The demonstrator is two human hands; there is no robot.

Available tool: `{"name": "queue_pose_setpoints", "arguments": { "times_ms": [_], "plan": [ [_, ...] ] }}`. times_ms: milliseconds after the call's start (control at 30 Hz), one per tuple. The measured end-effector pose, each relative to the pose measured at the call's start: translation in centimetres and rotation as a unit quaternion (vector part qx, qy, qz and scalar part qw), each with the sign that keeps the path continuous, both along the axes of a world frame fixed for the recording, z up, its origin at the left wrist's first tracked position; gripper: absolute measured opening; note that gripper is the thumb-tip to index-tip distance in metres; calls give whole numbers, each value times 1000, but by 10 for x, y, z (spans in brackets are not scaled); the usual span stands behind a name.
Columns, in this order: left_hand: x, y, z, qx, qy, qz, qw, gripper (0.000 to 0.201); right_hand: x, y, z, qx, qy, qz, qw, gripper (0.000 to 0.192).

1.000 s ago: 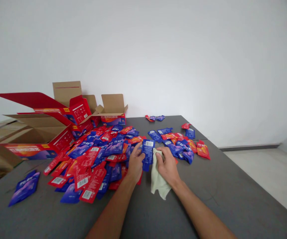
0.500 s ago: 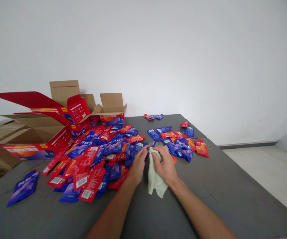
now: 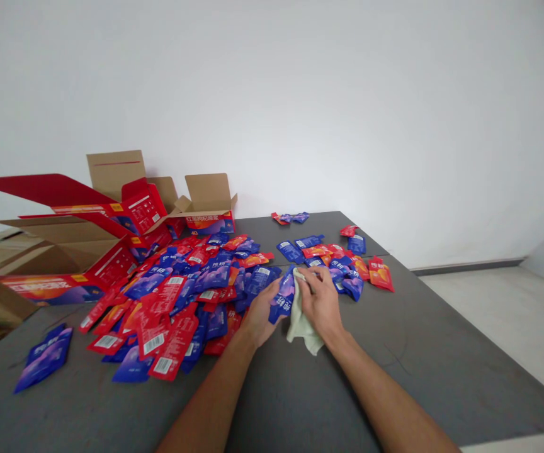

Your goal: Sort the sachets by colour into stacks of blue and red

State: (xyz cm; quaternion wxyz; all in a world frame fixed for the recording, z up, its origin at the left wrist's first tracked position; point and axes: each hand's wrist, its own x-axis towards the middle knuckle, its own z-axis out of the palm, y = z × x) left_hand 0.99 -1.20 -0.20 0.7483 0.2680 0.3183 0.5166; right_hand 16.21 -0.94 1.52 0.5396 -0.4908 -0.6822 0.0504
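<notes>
holding a blue sachet (image 3: 282, 300) between thumb and fingers, the left hand (image 3: 259, 313) lifts it tilted just above the grey table (image 3: 442, 371), at the near right edge of the big pile. the right hand (image 3: 320, 302) is closed on a pale green cloth (image 3: 301, 326), its fingers curled over the top of the cloth and pressing it against the right side of the sachet; the loose end of the cloth hangs down below the palm and rests on the table top. both forearms reach in from the bottom edge of the view and the two hands touch each other around the sachet. to the left of the hands lies a large heap of red and blue sachets (image 3: 182, 292), overlapping one another, some showing white barcode labels. a smaller cluster of sachets (image 3: 347, 264) sits just beyond the right hand, and a few more (image 3: 291, 218) lie apart near the far edge of the table. one blue sachet (image 3: 43, 356) lies alone at the near left. open red printed cartons (image 3: 87, 251) with brown cardboard flaps stand at the far left, against the white wall (image 3: 347, 113). a light floor (image 3: 512, 321) shows to the right of the table.
</notes>
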Motion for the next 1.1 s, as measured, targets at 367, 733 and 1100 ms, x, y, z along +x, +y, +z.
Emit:
{"name": "queue_pose_setpoints", "arguments": {
  "times_ms": [367,733,1100],
  "plan": [
    [2,7,10,58,2,57,997,35,-33,-18,-11,-42,-96,166,981,29],
    [-18,13,8,296,385,185,855,42,-18,-9,-7,-114,-108,88,984,20],
    [-30,20,-12,262,674,208,659,45,23,-2,2,-324,-283,-125,894,30]
  ]
}}
